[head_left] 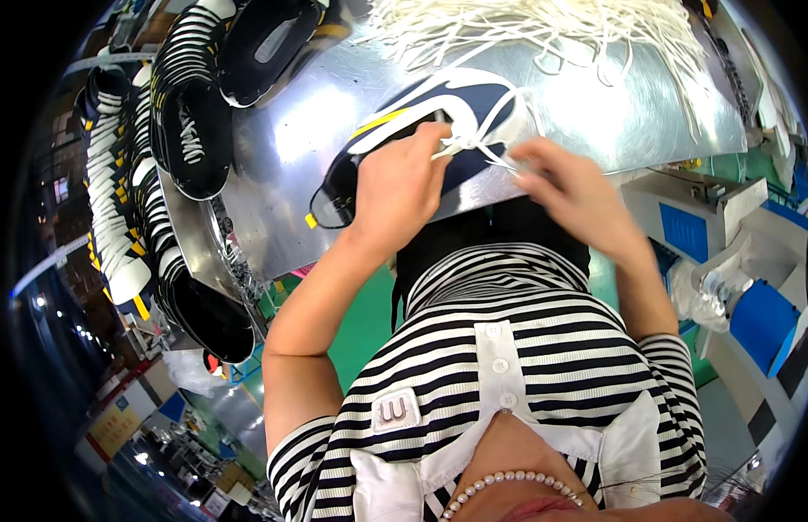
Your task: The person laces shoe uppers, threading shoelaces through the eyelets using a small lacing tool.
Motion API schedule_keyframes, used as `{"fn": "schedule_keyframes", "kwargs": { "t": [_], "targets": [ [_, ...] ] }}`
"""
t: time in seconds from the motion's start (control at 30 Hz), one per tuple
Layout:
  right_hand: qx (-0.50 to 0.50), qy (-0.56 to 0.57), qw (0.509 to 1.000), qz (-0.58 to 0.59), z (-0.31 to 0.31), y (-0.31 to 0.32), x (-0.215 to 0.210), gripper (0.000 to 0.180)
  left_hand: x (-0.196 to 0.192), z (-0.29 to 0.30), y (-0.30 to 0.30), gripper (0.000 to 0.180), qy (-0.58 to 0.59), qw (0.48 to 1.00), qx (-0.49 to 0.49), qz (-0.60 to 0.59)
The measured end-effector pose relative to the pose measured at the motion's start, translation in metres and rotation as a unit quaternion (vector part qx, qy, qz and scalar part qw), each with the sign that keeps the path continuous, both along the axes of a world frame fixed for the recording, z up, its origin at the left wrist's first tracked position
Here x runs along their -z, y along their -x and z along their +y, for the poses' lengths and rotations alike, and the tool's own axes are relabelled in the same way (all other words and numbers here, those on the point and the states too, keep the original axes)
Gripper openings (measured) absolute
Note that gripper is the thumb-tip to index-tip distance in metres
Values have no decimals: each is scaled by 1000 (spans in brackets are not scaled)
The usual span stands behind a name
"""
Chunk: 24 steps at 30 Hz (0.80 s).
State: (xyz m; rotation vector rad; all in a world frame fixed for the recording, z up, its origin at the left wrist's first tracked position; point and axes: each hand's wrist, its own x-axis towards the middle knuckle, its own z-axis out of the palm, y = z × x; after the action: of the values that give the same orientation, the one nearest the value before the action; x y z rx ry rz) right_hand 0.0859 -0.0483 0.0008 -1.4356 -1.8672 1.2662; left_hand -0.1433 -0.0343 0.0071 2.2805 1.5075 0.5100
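Shoe (pixel 413 117), navy with a white band and yellow trim, lies on the metal worktop (pixel 273 191), just in from its near edge and about midway along. Opening faces up; the end with the small yellow tab (pixel 312 221) points toward the worktop's near left corner, the other end toward the far side.

Left hand (pixel 395 191): grip closed on the shoe at its opening, thumb and forefinger beside the crossed white lace (pixel 463 139).

Right hand (pixel 569 191): over the near edge, fingers curled close together beside the lace. Blurred; cannot tell whether the grip is fully closed or what it has hold of. A thin, shiny sliver shows at the fingertips, kind unclear.

Far side of worktop: loose heap of white laces (pixel 543 26), well apart from both hands. Left end: nested stack of dark shoes (pixel 191 130). Beyond left edge: another row of white-and-dark shoes (pixel 117 191).
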Motion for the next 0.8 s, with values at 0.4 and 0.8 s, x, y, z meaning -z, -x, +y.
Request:
{"fn": "schedule_keyframes", "kwargs": {
  "t": [0.4, 0.8],
  "targets": [
    [99, -116, 986, 61, 42, -2, 19, 46, 1, 5, 37, 34, 313, 925, 52, -210],
    [62, -119, 982, -131, 36, 6, 2, 48, 22, 32, 24, 15, 322, 930, -37, -172]
  ]
}}
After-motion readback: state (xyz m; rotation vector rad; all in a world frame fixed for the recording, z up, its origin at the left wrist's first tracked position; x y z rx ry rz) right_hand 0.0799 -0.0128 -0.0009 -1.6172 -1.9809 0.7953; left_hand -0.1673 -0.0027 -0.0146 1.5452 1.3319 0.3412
